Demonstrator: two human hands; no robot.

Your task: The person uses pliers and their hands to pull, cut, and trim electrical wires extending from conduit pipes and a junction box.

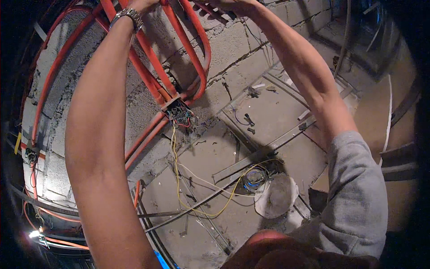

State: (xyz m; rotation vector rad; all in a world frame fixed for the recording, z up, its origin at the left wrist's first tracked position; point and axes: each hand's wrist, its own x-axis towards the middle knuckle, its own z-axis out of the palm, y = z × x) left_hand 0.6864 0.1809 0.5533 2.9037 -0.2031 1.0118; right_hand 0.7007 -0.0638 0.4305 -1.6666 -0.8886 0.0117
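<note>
- Red conduits (153, 59) run from eleven o'clock to a junction box (171, 102) near centre.
- Left hand (142, 4), eleven o'clock: cropped, grip unclear.
- Right hand (230, 6), twelve: cropped, cannot tell its grip.

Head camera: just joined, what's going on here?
A person is reaching both bare hands up among red tubes by a block wall. The left hand and right hand are cut off by the top edge, so their grip can't be told. Below, tubes meet an open box of loose wires; a yellow wire trails from it.
</note>
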